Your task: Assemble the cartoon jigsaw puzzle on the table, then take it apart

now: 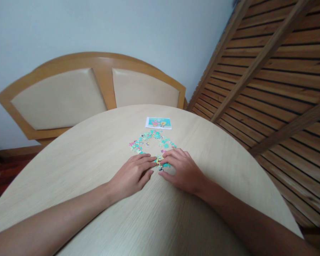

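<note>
Small jigsaw puzzle pieces in turquoise, yellow and pink lie on the table in a rough ring. At its near side is a partly joined yellow and turquoise cluster [160, 160], partly covered by my fingers. My left hand [132, 174] lies palm down with fingers stretched out, its tips touching the cluster's left edge. My right hand [182, 170] curls in from the right, thumb and fingertips around a black-and-white puzzle piece [160, 169] at the cluster's lower edge. Its other fingers arch over the cluster's right part.
Behind the pieces lies a picture card [158, 123] with a pink and a yellow cartoon figure. Loose puzzle pieces [136, 145] bound the ring's left side. The round wooden table [96, 149] meets a padded chair [146, 87] at the back. A slatted wooden panel [256, 81] stands right.
</note>
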`<control>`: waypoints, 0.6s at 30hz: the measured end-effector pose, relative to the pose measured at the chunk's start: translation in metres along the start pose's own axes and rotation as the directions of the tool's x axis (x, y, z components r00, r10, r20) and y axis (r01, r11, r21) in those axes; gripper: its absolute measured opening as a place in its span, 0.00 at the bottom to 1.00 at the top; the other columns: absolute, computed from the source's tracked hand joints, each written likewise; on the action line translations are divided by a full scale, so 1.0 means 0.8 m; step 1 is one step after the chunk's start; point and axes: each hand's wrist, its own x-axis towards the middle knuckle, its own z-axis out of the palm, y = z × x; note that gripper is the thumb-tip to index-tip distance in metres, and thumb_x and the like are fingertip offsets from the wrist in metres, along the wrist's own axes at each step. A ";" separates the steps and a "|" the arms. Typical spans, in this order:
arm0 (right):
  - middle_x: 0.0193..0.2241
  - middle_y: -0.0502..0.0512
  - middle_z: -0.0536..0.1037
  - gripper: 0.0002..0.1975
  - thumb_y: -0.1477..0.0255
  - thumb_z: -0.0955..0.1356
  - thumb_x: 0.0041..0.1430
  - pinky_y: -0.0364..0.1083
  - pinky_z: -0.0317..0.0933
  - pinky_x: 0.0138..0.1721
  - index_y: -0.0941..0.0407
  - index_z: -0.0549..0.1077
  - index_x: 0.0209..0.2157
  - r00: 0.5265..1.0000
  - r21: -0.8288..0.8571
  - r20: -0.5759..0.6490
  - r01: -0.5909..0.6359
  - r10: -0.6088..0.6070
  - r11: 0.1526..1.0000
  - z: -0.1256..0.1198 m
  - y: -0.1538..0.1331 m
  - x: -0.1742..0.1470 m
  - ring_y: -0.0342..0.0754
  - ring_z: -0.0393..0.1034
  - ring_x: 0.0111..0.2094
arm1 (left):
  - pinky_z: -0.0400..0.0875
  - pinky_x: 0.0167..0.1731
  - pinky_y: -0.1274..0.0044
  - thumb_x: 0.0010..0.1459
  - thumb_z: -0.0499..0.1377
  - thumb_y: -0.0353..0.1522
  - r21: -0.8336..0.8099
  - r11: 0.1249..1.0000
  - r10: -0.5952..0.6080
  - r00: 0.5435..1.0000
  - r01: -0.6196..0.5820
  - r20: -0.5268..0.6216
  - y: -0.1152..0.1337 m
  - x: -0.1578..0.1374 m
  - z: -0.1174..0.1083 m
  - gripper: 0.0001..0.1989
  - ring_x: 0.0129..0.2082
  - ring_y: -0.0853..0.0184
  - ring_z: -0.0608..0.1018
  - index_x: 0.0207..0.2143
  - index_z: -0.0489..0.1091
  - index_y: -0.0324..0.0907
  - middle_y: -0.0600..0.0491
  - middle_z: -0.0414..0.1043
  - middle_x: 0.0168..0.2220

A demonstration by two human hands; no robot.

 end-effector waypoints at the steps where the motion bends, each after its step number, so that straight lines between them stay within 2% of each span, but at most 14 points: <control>1: 0.48 0.57 0.78 0.13 0.67 0.76 0.55 0.55 0.58 0.51 0.52 0.77 0.42 1.000 0.001 0.009 -0.005 0.005 1.000 0.000 -0.001 0.000 0.56 0.68 0.53 | 0.65 0.61 0.59 0.66 0.54 0.28 0.004 1.000 0.001 1.000 -0.002 0.008 0.001 0.000 0.000 0.20 0.61 0.57 0.71 0.58 0.71 0.48 0.52 0.73 0.59; 12: 0.49 0.58 0.77 0.14 0.65 0.75 0.56 0.57 0.58 0.52 0.52 0.78 0.43 0.998 -0.009 0.048 -0.028 0.028 1.000 -0.002 -0.002 -0.001 0.57 0.67 0.54 | 0.67 0.60 0.59 0.65 0.55 0.27 -0.020 1.000 0.009 1.000 -0.008 0.019 0.002 0.001 -0.003 0.21 0.60 0.57 0.72 0.59 0.70 0.49 0.53 0.74 0.57; 18: 0.47 0.56 0.77 0.11 0.68 0.75 0.56 0.56 0.58 0.51 0.51 0.79 0.42 0.999 0.002 0.050 -0.010 0.009 1.000 -0.002 -0.004 -0.001 0.56 0.68 0.53 | 0.67 0.60 0.60 0.66 0.54 0.28 -0.009 1.000 0.009 0.999 -0.008 0.033 0.002 0.001 -0.004 0.21 0.59 0.58 0.72 0.59 0.70 0.48 0.52 0.74 0.58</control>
